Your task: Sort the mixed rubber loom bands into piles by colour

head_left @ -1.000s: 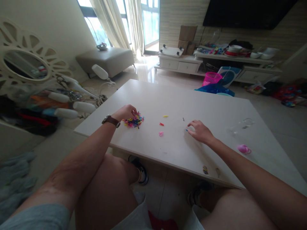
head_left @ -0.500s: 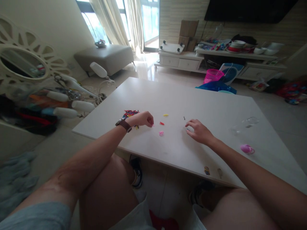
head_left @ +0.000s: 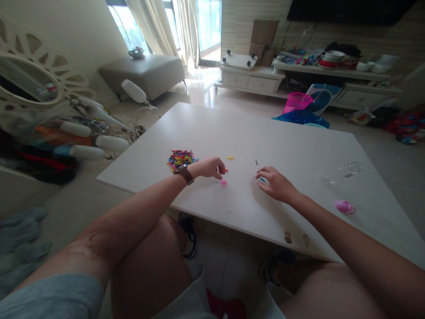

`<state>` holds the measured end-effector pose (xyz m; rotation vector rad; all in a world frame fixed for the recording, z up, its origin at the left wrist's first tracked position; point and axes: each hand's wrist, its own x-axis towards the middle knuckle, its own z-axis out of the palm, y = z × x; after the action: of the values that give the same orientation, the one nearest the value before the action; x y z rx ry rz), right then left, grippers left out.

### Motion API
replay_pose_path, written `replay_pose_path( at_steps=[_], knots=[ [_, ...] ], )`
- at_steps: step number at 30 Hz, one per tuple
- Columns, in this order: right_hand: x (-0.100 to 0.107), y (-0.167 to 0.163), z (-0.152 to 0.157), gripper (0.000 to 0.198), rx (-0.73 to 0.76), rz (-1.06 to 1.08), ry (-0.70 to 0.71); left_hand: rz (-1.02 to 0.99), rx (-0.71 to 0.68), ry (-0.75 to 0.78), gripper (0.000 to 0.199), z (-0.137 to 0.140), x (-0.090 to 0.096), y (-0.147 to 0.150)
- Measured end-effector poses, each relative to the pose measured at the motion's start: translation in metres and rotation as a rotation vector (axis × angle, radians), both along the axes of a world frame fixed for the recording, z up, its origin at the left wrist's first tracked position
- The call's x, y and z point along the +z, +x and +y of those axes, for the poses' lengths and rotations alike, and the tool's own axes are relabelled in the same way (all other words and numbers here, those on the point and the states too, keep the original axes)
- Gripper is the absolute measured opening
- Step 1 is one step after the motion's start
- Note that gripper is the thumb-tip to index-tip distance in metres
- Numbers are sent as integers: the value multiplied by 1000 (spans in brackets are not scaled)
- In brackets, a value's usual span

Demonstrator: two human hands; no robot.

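Note:
My left hand (head_left: 212, 167), with a brown-strapped watch on its wrist, reaches over the white table (head_left: 206, 133). Its thumb and fingers are pinched at a cluster of pink rubber bands (head_left: 223, 183); a small pink band seems to be at the tips, partly hidden. Close beside the fingers lie red bands (head_left: 226, 170), mostly covered. Farther back are a yellow cluster (head_left: 230, 158) and a dark band (head_left: 256, 162). Behind my left wrist is a heap of mixed-colour bands (head_left: 181, 159). My right hand (head_left: 274, 182) hovers with fingers apart around a small blue piece (head_left: 262, 179).
At the table's right are a clear container (head_left: 341, 173) and a pink-purple rounded object (head_left: 345, 207). Near the front edge lie a small yellow-and-blue figure (head_left: 287, 237) and a pale flat piece (head_left: 306, 240). White lamp-like heads (head_left: 113, 144) stand past the left edge.
My left hand has moved right, from beside the heap to the pink cluster, carrying a small pink band. More of the heap shows. My right hand has hardly moved.

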<state>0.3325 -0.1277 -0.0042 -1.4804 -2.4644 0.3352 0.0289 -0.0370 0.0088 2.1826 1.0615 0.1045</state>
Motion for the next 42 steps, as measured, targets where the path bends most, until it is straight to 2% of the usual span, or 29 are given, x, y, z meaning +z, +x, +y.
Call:
replay_pose_path(
  at_steps=[3, 6, 9, 13, 17, 22, 27, 42],
  knots=[
    [2, 0, 0, 14, -1, 14, 13, 28, 95, 49, 17, 13, 12, -21],
    [1, 1, 0, 14, -2, 21, 27, 63, 300, 141, 17, 25, 19, -49],
    [0, 3, 1, 14, -2, 18, 32, 122, 482, 179, 17, 32, 18, -68],
    [-2, 5, 2, 11, 10, 37, 60, 242, 560, 147, 23, 34, 8, -75],
    [-5, 7, 3, 11, 25, 42, 65, 320, 558, 150, 29, 41, -7, -75],
    [-8, 8, 3, 10, 31, 58, 65, 327, 504, 149, 26, 46, -17, -74],
    [-9, 8, 3, 10, 34, 74, 60, 349, 491, 126, 27, 43, -13, -68],
    [-8, 7, 2, 9, 36, 67, 54, 590, 369, 115, 22, 43, -6, -60]
  ],
)
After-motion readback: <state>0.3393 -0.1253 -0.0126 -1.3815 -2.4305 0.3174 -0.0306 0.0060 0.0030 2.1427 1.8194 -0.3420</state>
